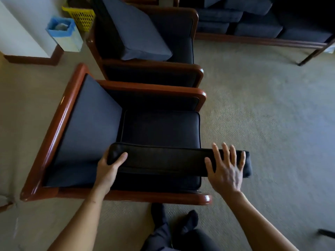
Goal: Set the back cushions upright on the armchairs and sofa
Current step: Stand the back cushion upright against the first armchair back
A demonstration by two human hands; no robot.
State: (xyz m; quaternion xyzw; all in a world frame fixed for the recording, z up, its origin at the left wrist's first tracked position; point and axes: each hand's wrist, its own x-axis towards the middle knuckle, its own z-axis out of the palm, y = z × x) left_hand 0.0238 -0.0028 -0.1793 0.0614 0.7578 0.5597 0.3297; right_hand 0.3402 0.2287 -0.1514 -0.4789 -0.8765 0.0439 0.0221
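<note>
A dark back cushion (163,158) stands on its edge across the near armchair (54,127), its right end sticking out past the seat. My left hand (110,165) grips its left end, thumb on top. My right hand (226,167) rests flat against the cushion's right part with its fingers spread. The seat cushion (161,129) lies beneath. A second armchair (195,20) behind holds a blue-grey cushion (137,31) that leans tilted against its back. At the far right the sofa (262,40) carries several dark cushions (257,28).
A blue-topped bin (62,33) and a yellow basket (81,17) stand at the back left by a white wall. Beige carpet (262,115) spreads to the right of the chairs. My legs in dark trousers and socks (174,227) are at the bottom.
</note>
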